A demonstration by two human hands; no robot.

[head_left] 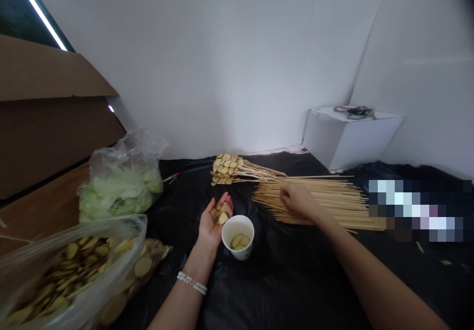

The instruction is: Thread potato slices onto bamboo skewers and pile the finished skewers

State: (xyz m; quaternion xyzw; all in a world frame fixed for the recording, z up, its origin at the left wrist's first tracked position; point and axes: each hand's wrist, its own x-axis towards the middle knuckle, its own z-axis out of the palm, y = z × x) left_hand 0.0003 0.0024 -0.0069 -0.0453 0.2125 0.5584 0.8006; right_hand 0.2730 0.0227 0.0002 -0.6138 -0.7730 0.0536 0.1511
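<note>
My left hand [214,222] is palm up with its fingers loosely cupped round several potato slices [221,216], right beside a white paper cup [238,236] that has a few slices in it. My right hand [298,200] reaches onto a pile of bare bamboo skewers [326,201], fingers curled down on the sticks. Whether it grips one is hidden. Behind the cup lie several finished skewers [231,168] threaded with potato slices.
A clear bag of potato slices [74,271] lies at the near left, a bag of green leaves [118,187] behind it. Cardboard [48,113] stands at the left. A white box [348,135] sits at the back right. Black plastic sheet [281,271] covers the surface.
</note>
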